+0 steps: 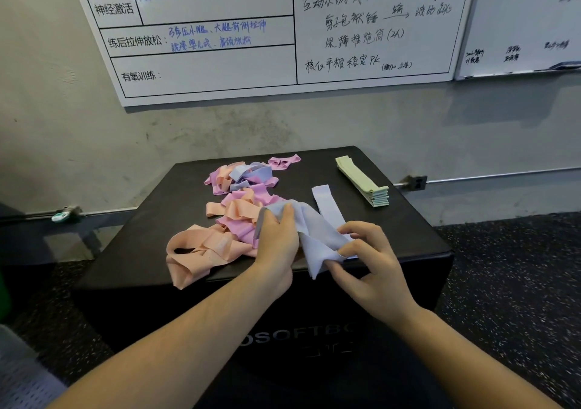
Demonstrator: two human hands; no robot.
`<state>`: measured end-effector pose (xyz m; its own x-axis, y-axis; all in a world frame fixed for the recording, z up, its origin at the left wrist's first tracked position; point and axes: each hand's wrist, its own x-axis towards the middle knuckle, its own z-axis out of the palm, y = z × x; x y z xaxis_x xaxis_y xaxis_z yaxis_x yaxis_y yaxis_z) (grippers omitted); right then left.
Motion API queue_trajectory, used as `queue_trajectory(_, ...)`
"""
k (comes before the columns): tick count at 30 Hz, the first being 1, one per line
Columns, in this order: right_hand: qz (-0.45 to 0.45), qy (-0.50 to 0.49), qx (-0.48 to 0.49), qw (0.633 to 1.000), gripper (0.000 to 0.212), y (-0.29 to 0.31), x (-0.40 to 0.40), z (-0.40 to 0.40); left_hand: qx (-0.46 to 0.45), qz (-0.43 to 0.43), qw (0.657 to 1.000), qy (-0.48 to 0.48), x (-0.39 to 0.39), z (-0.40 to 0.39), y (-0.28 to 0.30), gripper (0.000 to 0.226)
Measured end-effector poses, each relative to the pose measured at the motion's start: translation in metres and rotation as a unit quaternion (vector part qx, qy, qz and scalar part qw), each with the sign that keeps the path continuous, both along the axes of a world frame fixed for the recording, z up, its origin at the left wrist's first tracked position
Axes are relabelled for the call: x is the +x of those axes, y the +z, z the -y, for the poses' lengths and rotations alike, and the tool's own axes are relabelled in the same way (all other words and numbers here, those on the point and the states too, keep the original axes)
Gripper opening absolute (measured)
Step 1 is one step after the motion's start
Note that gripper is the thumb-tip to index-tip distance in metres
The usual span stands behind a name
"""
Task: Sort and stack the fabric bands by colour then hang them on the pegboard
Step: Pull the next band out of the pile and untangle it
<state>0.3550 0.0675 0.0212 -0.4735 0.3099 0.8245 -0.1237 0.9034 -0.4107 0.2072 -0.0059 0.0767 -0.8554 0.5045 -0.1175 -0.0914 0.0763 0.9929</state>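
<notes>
Both hands (320, 251) pinching one lilac band (314, 235) over the black box (408, 220).

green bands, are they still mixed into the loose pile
No, the green bands lie in a neat stack at the box's far right, apart from the pink, peach and lavender pile.

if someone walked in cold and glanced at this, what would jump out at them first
Probably the two hands at the near edge of the black box: the left hand and right hand both grip a crumpled lavender band. Next, the tangled pile of pink, peach and lavender bands on the box's left half, against the neat green stack at its far right. Behind, a whiteboard with handwriting fills the wall.
</notes>
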Motion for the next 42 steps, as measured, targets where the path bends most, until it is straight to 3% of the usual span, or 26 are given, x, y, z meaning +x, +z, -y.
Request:
queue_trajectory(3,-0.012,0.009,-0.019,1.000,0.016,0.002,-0.002,0.006,0.016,-0.066,0.998,-0.002,0.005,0.004,0.000,0.021)
queue_trajectory(7,0.061,0.030,-0.255,0.965,0.021,0.011,-0.004,0.010,0.033,-0.097,0.994,0.023,0.003,0.007,0.001,0.033)
queue_trajectory(11,0.104,0.064,-0.312,0.942,0.044,0.017,-0.006,0.010,0.051,-0.094,0.994,0.026,0.004,0.006,0.005,0.025)
queue_trajectory(15,0.109,0.078,-0.305,0.943,0.055,0.022,-0.008,0.014,0.055,-0.048,0.997,0.038,0.002,0.002,0.007,0.011)
queue_trajectory(17,0.117,0.082,-0.268,0.953,0.042,0.020,-0.006,0.014,0.065,-0.015,0.997,0.050,0.002,0.002,0.009,0.010)
queue_trajectory(20,0.115,0.007,-0.161,0.980,0.016,0.015,-0.009,0.009,0.043,-0.009,0.998,0.049,0.003,0.005,0.009,0.018)
queue_trajectory(24,0.074,0.004,-0.228,0.971,0.008,0.025,-0.007,0.008,-0.001,-0.021,0.999,0.030,-0.002,0.009,0.002,0.027)
queue_trajectory(27,0.060,0.028,-0.281,0.958,0.017,0.031,-0.004,0.012,-0.035,-0.056,0.998,0.007,-0.001,0.012,-0.003,0.027)
queue_trajectory(35,0.072,-0.067,-0.262,0.960,0.041,0.019,-0.007,-0.002,-0.041,-0.109,0.992,-0.040,0.002,0.014,-0.002,0.038)
queue_trajectory(39,0.118,-0.086,-0.253,0.956,0.024,0.015,-0.008,-0.008,-0.056,-0.108,0.992,-0.044,0.004,0.013,-0.001,0.045)
queue_trajectory(42,0.090,-0.046,-0.335,0.937,0.020,0.017,-0.006,-0.005,-0.062,-0.112,0.991,-0.047,0.004,0.012,-0.002,0.045)
